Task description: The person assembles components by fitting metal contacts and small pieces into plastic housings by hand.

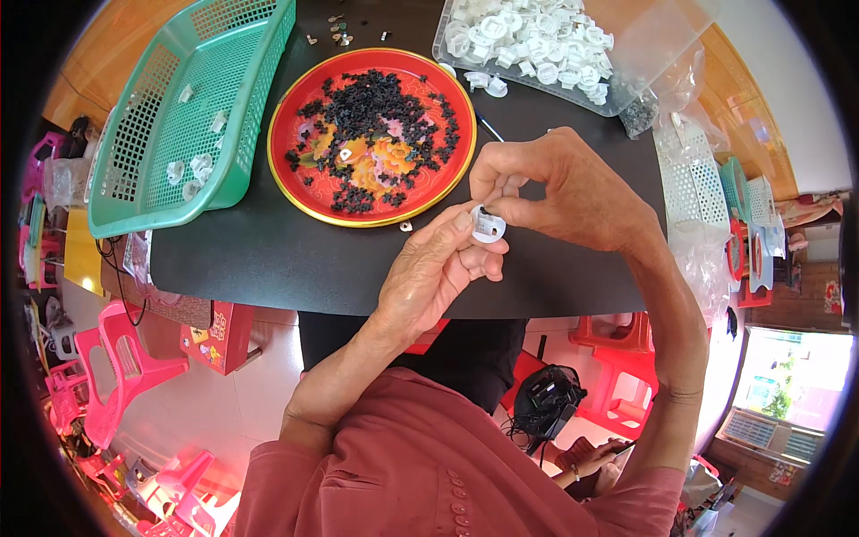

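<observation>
Hands meet at frame centre: left hand (436, 268) and right hand (559, 192) both pinch one small white plastic part (488, 224) above the black bench (268, 255), near a red tray (371, 134).

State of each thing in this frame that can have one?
white round part: pinched between both hands
left hand: gripping the part
right hand: fingertips pressing on the part
red tray: strewn with small black pieces
green basket: a few white parts inside
clear tray: heaped with white parts

black table (268, 259) | green basket (234, 143) | red tray (288, 134) | clear tub (617, 98) | small loose parts (338, 29)
</observation>
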A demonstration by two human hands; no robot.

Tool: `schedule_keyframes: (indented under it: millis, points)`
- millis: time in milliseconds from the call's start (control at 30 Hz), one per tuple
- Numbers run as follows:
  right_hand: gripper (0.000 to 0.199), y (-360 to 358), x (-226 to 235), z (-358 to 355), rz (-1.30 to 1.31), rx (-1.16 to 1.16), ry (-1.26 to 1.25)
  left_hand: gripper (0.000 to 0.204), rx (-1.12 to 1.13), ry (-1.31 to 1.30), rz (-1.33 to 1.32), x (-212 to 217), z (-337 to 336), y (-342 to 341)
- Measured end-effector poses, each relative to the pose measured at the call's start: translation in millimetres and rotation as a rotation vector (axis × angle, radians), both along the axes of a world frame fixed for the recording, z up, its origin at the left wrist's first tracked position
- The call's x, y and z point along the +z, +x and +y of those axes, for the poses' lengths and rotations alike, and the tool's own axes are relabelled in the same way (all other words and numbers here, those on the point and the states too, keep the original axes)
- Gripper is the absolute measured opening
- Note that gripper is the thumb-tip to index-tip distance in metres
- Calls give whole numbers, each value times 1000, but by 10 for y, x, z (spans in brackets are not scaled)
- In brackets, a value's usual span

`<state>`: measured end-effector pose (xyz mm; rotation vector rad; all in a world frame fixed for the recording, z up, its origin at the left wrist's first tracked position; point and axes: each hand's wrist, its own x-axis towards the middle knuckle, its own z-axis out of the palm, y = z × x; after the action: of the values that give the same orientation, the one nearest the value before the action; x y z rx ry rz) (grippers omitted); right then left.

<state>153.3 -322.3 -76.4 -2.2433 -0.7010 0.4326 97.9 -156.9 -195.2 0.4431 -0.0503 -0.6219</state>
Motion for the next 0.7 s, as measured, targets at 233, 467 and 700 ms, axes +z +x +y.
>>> schedule_keyframes:
  millis: [233, 467, 700]
  points:
    - [8, -39, -58, 40, -101, -4, 17, 33, 8, 8, 8, 17, 1, 1]
    - [5, -80, 35, 116, -139, -3, -113, 30, 6, 28, -2, -1, -6, 6]
    - [5, -157, -39, 127, -275, -20, -90, 35, 19, 1, -33, -15, -5, -4]
